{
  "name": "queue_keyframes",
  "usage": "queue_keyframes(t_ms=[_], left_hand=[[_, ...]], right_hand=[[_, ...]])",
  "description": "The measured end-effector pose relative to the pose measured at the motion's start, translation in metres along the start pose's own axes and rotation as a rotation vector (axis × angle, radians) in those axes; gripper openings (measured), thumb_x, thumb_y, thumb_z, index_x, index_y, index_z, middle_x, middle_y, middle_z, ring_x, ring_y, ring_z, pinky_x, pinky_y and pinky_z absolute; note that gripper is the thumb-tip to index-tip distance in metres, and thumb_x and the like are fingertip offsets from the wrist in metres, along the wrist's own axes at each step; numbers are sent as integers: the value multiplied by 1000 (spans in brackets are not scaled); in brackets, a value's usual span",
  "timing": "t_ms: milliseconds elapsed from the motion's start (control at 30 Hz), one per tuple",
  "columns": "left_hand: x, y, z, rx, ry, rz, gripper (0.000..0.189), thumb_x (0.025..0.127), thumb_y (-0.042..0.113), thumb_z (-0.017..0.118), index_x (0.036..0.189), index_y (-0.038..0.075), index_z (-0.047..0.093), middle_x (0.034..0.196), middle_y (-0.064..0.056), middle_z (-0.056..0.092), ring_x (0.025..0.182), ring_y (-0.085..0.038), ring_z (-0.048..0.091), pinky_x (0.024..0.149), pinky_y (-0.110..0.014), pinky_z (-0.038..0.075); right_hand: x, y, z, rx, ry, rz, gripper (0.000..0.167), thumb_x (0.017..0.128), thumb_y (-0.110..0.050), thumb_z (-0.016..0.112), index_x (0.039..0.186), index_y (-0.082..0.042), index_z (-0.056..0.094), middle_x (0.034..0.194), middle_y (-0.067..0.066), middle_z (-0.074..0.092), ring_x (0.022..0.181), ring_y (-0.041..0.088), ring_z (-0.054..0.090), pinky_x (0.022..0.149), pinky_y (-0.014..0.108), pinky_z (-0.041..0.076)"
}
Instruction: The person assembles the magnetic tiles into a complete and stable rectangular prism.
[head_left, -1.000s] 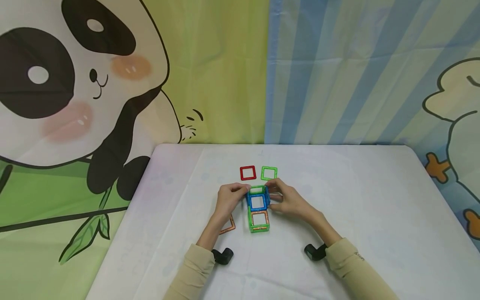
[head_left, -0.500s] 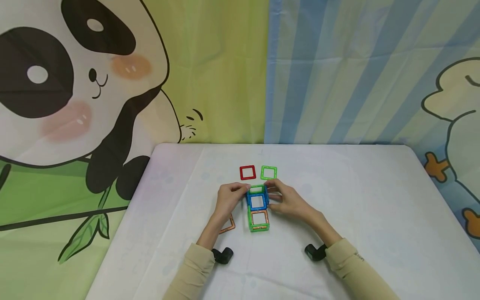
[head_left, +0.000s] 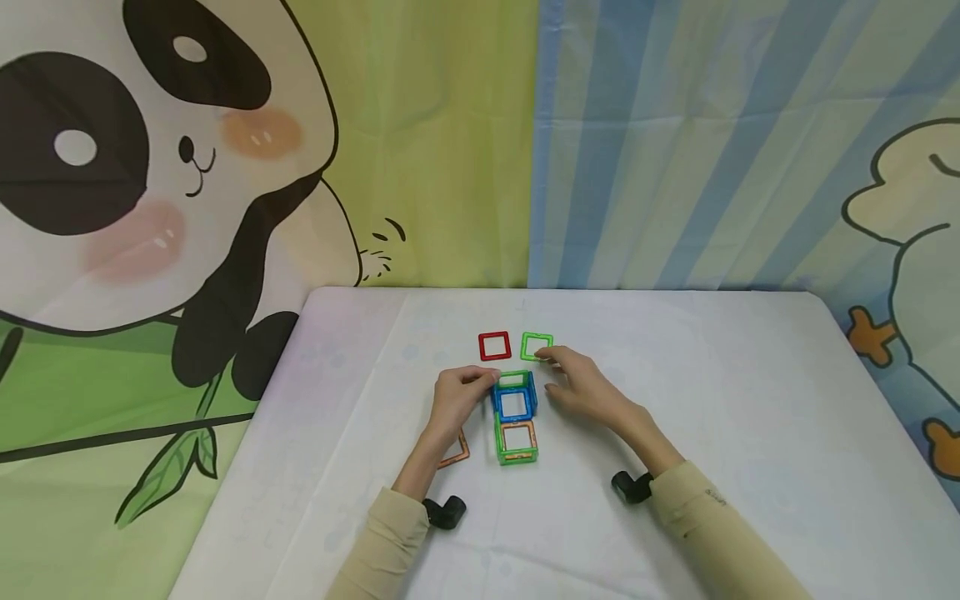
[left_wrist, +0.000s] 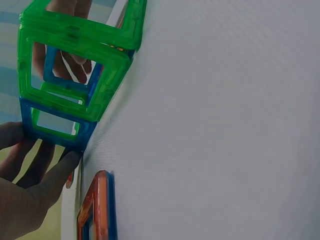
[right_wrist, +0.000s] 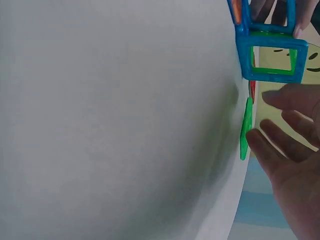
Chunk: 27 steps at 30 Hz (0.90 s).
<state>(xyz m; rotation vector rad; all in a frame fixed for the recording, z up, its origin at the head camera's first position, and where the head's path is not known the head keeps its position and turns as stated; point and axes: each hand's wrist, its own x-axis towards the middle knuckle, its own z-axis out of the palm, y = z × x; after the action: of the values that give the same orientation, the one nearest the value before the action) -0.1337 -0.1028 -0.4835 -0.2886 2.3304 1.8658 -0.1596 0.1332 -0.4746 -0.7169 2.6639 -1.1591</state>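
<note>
A structure of square magnetic tiles (head_left: 514, 419), in blue, green and orange, stands on the table in the head view. My left hand (head_left: 456, 398) holds its far left corner, with thumb and fingers on a blue tile (left_wrist: 57, 137) in the left wrist view. My right hand (head_left: 588, 390) is off the structure, fingers spread and loosely bent. Its fingertips hover at the near right corner of a flat green square tile (head_left: 537, 336); whether they touch it I cannot tell. Nothing is gripped by that hand in the right wrist view.
A red square tile (head_left: 495, 333) lies flat left of the loose green one. Beside my left wrist lies an orange tile (head_left: 456, 459), partly hidden by the arm. The white table (head_left: 712, 375) ends at a printed curtain (head_left: 442, 167).
My right hand has let go of the structure's right side and moved slightly right and away from me, toward the loose green tile. The left hand has stayed in place.
</note>
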Motion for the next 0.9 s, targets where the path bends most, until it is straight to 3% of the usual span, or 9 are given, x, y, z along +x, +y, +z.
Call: queue_keyframes(t_ms=[233, 600, 900], left_hand=[[-1, 0, -1, -3, 8, 4, 22, 95, 29, 75, 103, 10, 82, 108, -4, 76, 99, -13, 71, 93, -31, 58], [1, -1, 0, 1, 8, -3, 20, 95, 28, 75, 103, 11, 82, 108, -4, 76, 101, -14, 70, 93, -31, 58], [0, 0, 1, 5, 8, 8, 21, 96, 28, 74, 104, 11, 82, 108, -3, 76, 102, -14, 70, 92, -30, 58]], right_hand=[[18, -1, 1, -152, 62, 10, 46, 93, -3, 72, 137, 1, 59, 138, 19, 61, 127, 35, 60, 108, 52, 48], [33, 10, 1, -198, 109, 2, 47, 91, -4, 75, 135, 4, 60, 143, 24, 57, 136, 41, 53, 114, 54, 43], [45, 12, 3, -205, 32, 50, 57, 94, -12, 75, 145, 2, 53, 156, 26, 44, 147, 44, 39, 120, 56, 34]])
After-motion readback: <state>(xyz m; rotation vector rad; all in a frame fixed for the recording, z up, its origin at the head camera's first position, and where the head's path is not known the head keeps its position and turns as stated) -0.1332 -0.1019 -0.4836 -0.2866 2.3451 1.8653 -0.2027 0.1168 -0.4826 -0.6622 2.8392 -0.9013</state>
